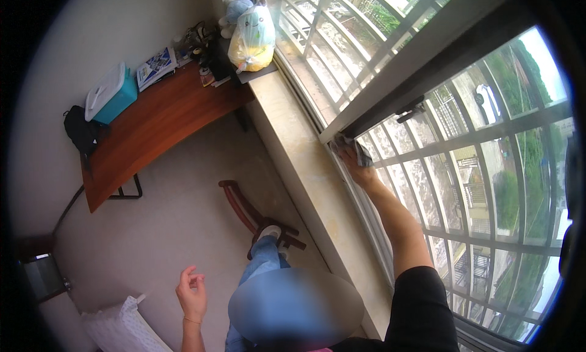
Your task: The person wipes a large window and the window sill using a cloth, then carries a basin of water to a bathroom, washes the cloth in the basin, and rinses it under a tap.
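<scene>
My right hand (359, 166) grips a crumpled dark grey cloth (365, 155). It presses the cloth into the lower corner where the sliding window's upright frame (403, 68) meets the window track (306, 106). The palm side and most of the cloth's underside are hidden. My left hand (191, 293) hangs in the air over the floor, with nothing in it and its fingers loosely bent and apart. A thin band circles that wrist. Alongside the track runs a pale stone windowsill (316, 178).
White security bars (439, 187) stand outside the glass. A wooden desk (160, 118) holds a teal storage box (116, 96), books (156, 69) and a black bag (81, 130). Bagged plush toys (252, 38) sit at the sill's far end. My foot rests on a reddish-brown wooden stool (242, 210).
</scene>
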The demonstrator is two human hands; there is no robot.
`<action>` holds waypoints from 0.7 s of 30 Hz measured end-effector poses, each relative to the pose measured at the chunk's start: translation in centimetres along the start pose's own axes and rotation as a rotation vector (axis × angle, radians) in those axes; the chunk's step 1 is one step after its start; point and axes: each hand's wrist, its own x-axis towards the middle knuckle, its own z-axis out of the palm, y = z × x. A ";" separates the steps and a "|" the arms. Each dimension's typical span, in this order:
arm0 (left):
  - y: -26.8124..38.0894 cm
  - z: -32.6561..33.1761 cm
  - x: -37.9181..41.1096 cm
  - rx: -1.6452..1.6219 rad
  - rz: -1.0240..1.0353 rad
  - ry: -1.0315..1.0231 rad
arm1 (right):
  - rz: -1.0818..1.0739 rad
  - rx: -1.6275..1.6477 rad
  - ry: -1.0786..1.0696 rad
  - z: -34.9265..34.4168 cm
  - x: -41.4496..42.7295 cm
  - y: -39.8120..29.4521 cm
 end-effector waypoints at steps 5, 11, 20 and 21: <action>-2.0 0.9 0.4 -0.071 -0.016 -0.054 | 0.350 0.850 -0.165 1.0 -6.4 1.8; -3.0 3.6 1.1 -0.140 -0.070 -0.085 | -0.280 -0.900 -0.296 -10.7 3.5 2.4; -2.7 5.8 1.7 0.025 -0.012 -0.250 | -0.052 -0.272 -0.032 7.3 -3.0 -2.1; -2.7 5.4 1.7 0.044 -0.005 -0.272 | -0.016 -0.256 -0.063 8.5 -5.4 -2.5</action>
